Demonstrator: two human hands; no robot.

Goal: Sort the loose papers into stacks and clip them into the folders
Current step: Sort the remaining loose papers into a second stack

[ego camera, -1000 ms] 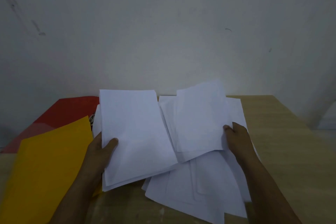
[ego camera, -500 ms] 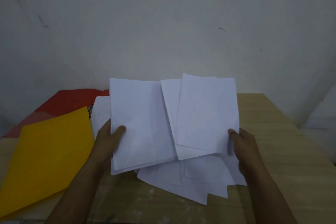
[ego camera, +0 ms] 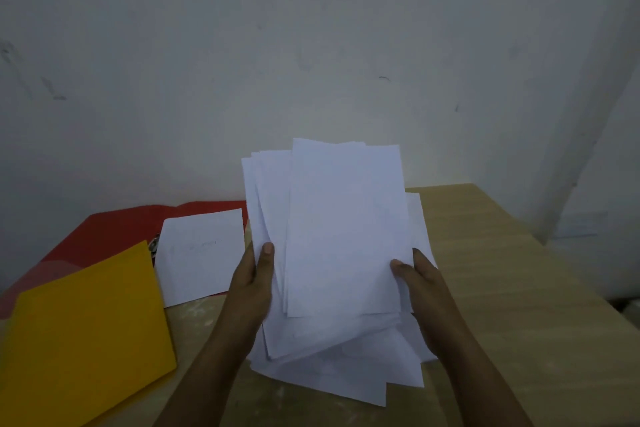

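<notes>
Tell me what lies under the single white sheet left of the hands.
The single white sheet lies on the red folder, its near edge over the wooden table. Something dark peeks out at its left edge, mostly covered.

Dim, soft, wide-angle edge warping

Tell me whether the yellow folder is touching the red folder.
Touching. The head view shows the yellow folder lying overlapped on the red folder, its upper edge covering the red one's near part.
</notes>
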